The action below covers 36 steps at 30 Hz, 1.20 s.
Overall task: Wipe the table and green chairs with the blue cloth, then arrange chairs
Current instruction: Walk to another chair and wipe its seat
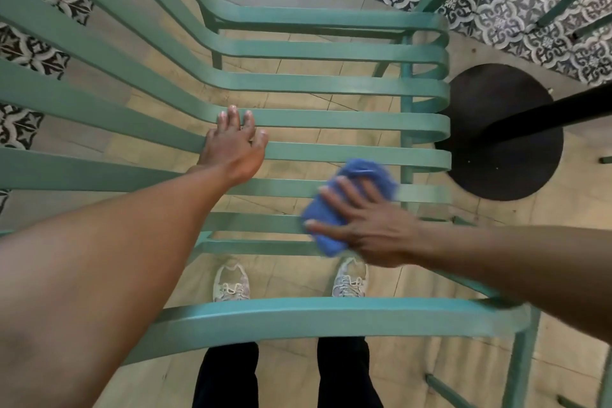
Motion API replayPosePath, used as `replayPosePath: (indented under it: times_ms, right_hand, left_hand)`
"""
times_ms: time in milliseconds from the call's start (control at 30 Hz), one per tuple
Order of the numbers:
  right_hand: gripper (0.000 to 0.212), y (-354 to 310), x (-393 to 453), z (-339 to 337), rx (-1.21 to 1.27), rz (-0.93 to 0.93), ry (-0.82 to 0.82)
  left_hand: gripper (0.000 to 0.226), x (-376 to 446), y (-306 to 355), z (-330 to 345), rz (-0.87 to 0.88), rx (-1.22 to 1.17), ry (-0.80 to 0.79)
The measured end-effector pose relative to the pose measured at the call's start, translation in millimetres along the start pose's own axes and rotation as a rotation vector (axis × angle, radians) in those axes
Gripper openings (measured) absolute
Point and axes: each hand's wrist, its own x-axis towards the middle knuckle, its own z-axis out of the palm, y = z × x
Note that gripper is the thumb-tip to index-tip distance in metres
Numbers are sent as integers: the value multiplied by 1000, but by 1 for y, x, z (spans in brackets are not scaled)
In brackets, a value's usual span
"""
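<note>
Pressing under right fingers (334, 189): blue cloth (351, 205)

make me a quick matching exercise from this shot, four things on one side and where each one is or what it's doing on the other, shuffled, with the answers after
Column one
1. left hand
2. right hand
3. blue cloth
4. black round table base

Column two
A. flat on the floor, to the right of the green chair
B. bunched on the seat slats under a hand
C. resting bare on a seat slat, holding nothing
D. pressing down on the cloth, blurred

Pairs: 1-C, 2-D, 3-B, 4-A
</note>
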Motion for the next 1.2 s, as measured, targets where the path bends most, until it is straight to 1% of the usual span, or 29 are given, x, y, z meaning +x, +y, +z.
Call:
replayPosePath:
  times_ms: [67, 100, 167, 233, 267, 300, 333, 400, 467, 500, 567, 633, 667, 700, 733, 767, 800, 833, 867, 900, 933, 1000, 1067, 1133, 1200]
  right_hand:
    - [59, -52, 75, -27, -55, -209, 59]
    - [58, -74, 105, -40, -103, -268, 63]
    - [55, -93, 133, -55, -184, -304, 81]
    - [58, -69, 117, -47, -215, -330, 87]
    - [61, -47, 96, -39, -201, -316, 103]
    - [64, -22, 70, -28, -179, -256, 117]
    - [67, 6, 41, -16, -165, -160, 128]
    - [69, 60, -19, 9, -89, 129, 152]
    - [75, 89, -63, 19, 123, 516, 120]
    - [79, 91, -68, 20, 246, 686, 104]
    - [76, 73, -37, 13, 411, 935, 172]
    - [73, 38, 31, -12, 541, 1164, 266]
    - [73, 22, 72, -31, 614, 1241, 303]
    - [74, 7, 114, -52, 705, 1246, 341]
    - [74, -6, 153, -74, 791, 1174, 389]
    - [73, -19, 187, -94, 838, 1043, 431]
    - [72, -29, 212, -111, 814, 882, 453]
    - [70, -33, 228, -124, 724, 739, 455]
    - [68, -29, 234, -129, 610, 638, 435]
    - [66, -19, 234, -126, 499, 573, 406]
    - [63, -5, 226, -119, 410, 535, 391]
    - [61, 27, 199, -98, 323, 520, 404]
    - [61, 60, 156, -74, 320, 582, 419]
    - [66, 94, 104, -54, 351, 731, 389]
    - [72, 119, 51, -46, 464, 905, 277]
  left_hand:
    - [61, 1, 1, -2, -20, -3, -15]
    - [61, 2, 2, -3, -29, -8, -20]
    - [60, 4, 2, -3, -31, -17, -25]
    - [60, 4, 0, -3, -26, -22, -29]
    - [60, 4, -1, -3, -22, -18, -27]
    - [60, 3, -2, -3, -13, -20, -26]
    - [59, 2, -3, -3, -3, -30, -25]
    - [58, 0, -4, -2, 13, -36, -28]
    - [58, -1, -3, 0, 25, -24, -17]
    - [58, -3, -3, 1, 30, -10, -9]
    - [57, -3, -2, 1, 35, 8, -2]
    - [57, -3, -1, 1, 40, 18, -9]
    - [58, -3, -1, 2, 41, 29, -4]
    - [60, -5, -2, 2, 45, 42, 3]
    - [64, -6, -3, 1, 30, 35, 6]
    - [67, -7, -4, 1, 7, 17, 7]
    - [67, -7, -6, 2, -10, 9, -1]
    - [63, -8, -6, 2, 10, 43, 6]
    - [61, -8, -5, 5, 43, 93, 36]
    - [60, -6, -4, 7, 92, 153, 63]
    - [61, -5, -3, 9, 99, 169, 75]
    - [66, -3, -2, 9, 41, 147, 41]
    - [68, -5, -3, 8, 25, 163, -10]
    - [69, -7, 0, 2, 21, 210, -71]
    - [71, -8, 12, -7, -48, 235, -144]
